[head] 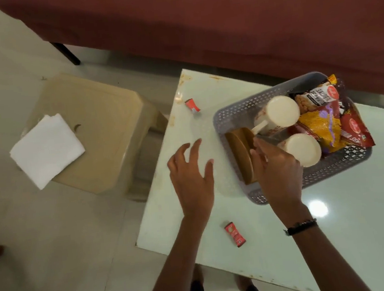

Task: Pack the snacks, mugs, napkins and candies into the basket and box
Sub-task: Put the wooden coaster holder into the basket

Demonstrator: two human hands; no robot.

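The right hand (275, 170) is gripping the brown box (240, 154) in the basket (329, 172); the left hand (192, 175), fingers apart, is likely reaching for a candy (192, 105).

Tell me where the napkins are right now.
In the head view, the napkins lie stacked on the beige stool at left, beside the table, outside the basket.

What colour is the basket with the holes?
Grey; the basket shows best in the head view.
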